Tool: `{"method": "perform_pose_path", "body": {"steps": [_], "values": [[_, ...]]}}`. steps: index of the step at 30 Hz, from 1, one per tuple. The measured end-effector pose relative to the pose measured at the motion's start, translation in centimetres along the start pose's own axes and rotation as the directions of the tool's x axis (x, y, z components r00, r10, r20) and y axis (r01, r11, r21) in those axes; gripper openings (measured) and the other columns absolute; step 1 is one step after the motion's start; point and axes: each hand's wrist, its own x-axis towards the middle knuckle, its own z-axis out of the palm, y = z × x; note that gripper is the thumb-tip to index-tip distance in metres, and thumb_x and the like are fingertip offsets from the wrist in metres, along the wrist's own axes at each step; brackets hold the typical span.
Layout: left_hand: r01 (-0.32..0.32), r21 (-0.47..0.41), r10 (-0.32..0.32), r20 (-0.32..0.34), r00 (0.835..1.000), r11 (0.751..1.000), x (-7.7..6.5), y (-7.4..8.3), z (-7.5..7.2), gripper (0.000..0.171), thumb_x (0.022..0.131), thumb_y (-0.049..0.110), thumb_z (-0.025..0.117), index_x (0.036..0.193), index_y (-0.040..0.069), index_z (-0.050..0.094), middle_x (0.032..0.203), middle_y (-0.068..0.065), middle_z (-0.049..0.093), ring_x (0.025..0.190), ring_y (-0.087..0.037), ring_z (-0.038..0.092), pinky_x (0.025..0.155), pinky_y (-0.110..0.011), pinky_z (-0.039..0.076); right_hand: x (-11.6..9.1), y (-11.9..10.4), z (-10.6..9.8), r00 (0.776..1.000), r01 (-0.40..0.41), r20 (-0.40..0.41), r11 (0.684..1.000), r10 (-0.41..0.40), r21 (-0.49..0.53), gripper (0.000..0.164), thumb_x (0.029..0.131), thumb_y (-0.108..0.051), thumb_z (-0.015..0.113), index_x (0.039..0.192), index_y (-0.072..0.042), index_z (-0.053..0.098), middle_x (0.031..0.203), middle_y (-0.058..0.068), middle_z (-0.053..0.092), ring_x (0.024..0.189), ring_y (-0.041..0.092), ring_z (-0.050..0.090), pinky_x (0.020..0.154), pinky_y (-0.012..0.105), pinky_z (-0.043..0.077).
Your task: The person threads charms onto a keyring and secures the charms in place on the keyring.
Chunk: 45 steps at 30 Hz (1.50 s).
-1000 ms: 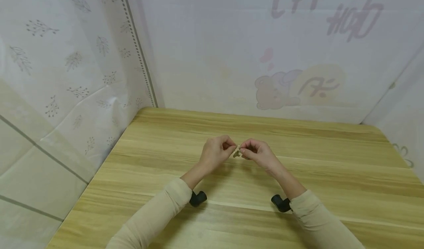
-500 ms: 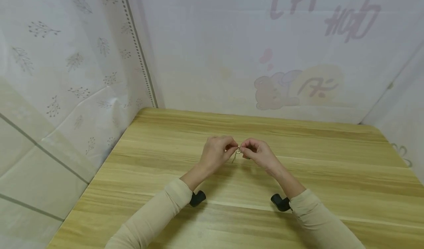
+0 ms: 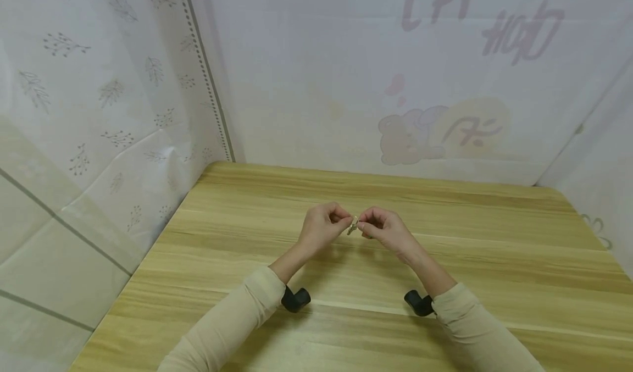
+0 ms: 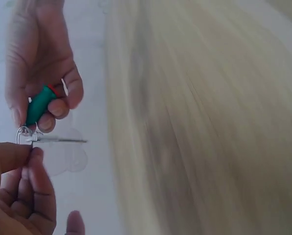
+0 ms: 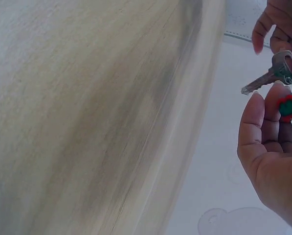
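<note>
My left hand (image 3: 320, 226) and right hand (image 3: 388, 230) meet over the middle of the table. In the left wrist view, left fingertips pinch the metal key ring (image 4: 22, 133) at the key's head. A silver key (image 5: 263, 81) hangs off that ring, its toothed blade pointing away from the fingers. My right hand grips a small green charm with a red end (image 4: 39, 106) between thumb and curled fingers, close to the ring. The exact contact of the left fingertips is partly hidden. Seen from the head, the key (image 3: 352, 228) shows small between the hands.
A wood-grain table (image 3: 346, 328) lies beneath both hands. Black wrist mounts (image 3: 296, 300) sit at each forearm. Patterned white curtains (image 3: 296, 86) enclose the table's back and sides.
The hanging key has swung and turned between the fingers, looking edge-on half a second ago. The left fingertips have shifted slightly; the right hand stays nearly in place.
</note>
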Motion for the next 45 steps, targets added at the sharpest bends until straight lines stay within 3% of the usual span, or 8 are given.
{"method": "perform_pose_path", "body": {"steps": [4, 9, 11, 18, 22, 27, 35, 45], "values": [[-0.158, 0.208, 0.155, 0.029, 0.987, 0.965, -0.09, 0.02, 0.10, 0.004, 0.087, 0.012, 0.068, 0.088, 0.008, 0.067, 0.082, -0.003, 0.069, 0.073, -0.012, 0.064, 0.062, -0.020, 0.050, 0.09, 0.12, 0.01, 1.000, 0.001, 0.003, 1.000, -0.001, -0.023, 0.016, 0.094, -0.009, 0.057, 0.098, 0.007, 0.057, 0.083, 0.005, 0.057, 0.073, 0.014, 0.054, 0.068, 0.027, 0.047], [-0.375, 0.482, 0.434, -0.011, 0.901, 0.792, -0.11, -0.06, 0.21, 0.004, 0.083, 0.014, 0.072, 0.085, 0.014, 0.068, 0.081, 0.003, 0.070, 0.073, -0.009, 0.064, 0.074, -0.032, 0.050, 0.13, 0.11, -0.06, 1.000, 0.011, 0.004, 0.999, -0.010, -0.050, 0.016, 0.094, -0.009, 0.056, 0.098, 0.007, 0.057, 0.083, 0.006, 0.056, 0.073, 0.013, 0.053, 0.067, 0.026, 0.046], [-0.394, 0.504, 0.470, -0.027, 0.882, 0.768, -0.12, -0.11, 0.20, 0.005, 0.082, 0.014, 0.073, 0.082, 0.015, 0.069, 0.078, 0.004, 0.070, 0.068, -0.008, 0.063, 0.074, -0.034, 0.049, 0.09, 0.07, -0.06, 1.000, 0.017, 0.003, 0.998, -0.017, -0.054, 0.016, 0.094, -0.009, 0.055, 0.098, 0.006, 0.057, 0.083, 0.005, 0.056, 0.072, 0.012, 0.053, 0.068, 0.027, 0.046], [-0.223, 0.289, 0.245, -0.040, 0.969, 0.931, -0.31, -0.01, 0.03, 0.004, 0.084, 0.011, 0.070, 0.080, 0.011, 0.069, 0.073, 0.002, 0.070, 0.055, -0.004, 0.058, 0.050, -0.015, 0.044, -0.05, 0.07, -0.06, 1.000, 0.016, 0.009, 0.999, -0.016, -0.032, 0.016, 0.094, -0.011, 0.057, 0.100, 0.004, 0.058, 0.085, 0.002, 0.058, 0.074, 0.012, 0.055, 0.072, 0.031, 0.050], [-0.122, 0.161, 0.128, -0.030, 0.991, 0.979, -0.36, 0.09, -0.02, 0.005, 0.085, 0.010, 0.068, 0.080, 0.009, 0.069, 0.073, -0.002, 0.070, 0.056, -0.005, 0.058, 0.050, -0.016, 0.045, -0.12, 0.11, -0.07, 1.000, 0.020, 0.005, 1.000, -0.019, -0.024, 0.015, 0.094, -0.011, 0.057, 0.099, 0.004, 0.058, 0.085, 0.006, 0.058, 0.074, 0.014, 0.055, 0.072, 0.031, 0.050], [-0.155, 0.207, 0.155, 0.019, 0.988, 0.966, -0.22, 0.22, 0.05, 0.004, 0.086, 0.010, 0.067, 0.084, 0.008, 0.067, 0.076, -0.002, 0.069, 0.065, -0.009, 0.062, 0.057, -0.018, 0.047, -0.07, 0.00, -0.03, 1.000, 0.026, -0.010, 0.998, -0.027, -0.062, 0.013, 0.093, -0.009, 0.058, 0.095, 0.003, 0.060, 0.083, 0.012, 0.058, 0.072, 0.015, 0.054, 0.067, 0.030, 0.048], [-0.365, 0.420, 0.410, -0.018, 0.912, 0.831, 0.11, 0.16, 0.23, 0.005, 0.081, 0.011, 0.073, 0.081, 0.014, 0.069, 0.077, 0.004, 0.070, 0.064, -0.006, 0.062, 0.064, -0.022, 0.047, -0.12, -0.24, -0.02, 1.000, 0.025, -0.007, 0.996, -0.025, -0.084, 0.013, 0.094, -0.009, 0.057, 0.095, 0.003, 0.060, 0.081, 0.006, 0.057, 0.071, 0.018, 0.054, 0.066, 0.029, 0.047], [-0.122, 0.155, 0.128, -0.028, 0.991, 0.980, -0.18, 0.41, -0.08, 0.004, 0.084, 0.011, 0.070, 0.080, 0.010, 0.070, 0.074, -0.001, 0.070, 0.059, -0.007, 0.060, 0.053, -0.017, 0.046, -0.13, -0.04, -0.06, 0.999, 0.047, -0.005, 0.996, -0.048, -0.071, 0.011, 0.093, -0.008, 0.057, 0.095, 0.003, 0.060, 0.080, 0.011, 0.057, 0.069, 0.012, 0.053, 0.067, 0.031, 0.048]]}}
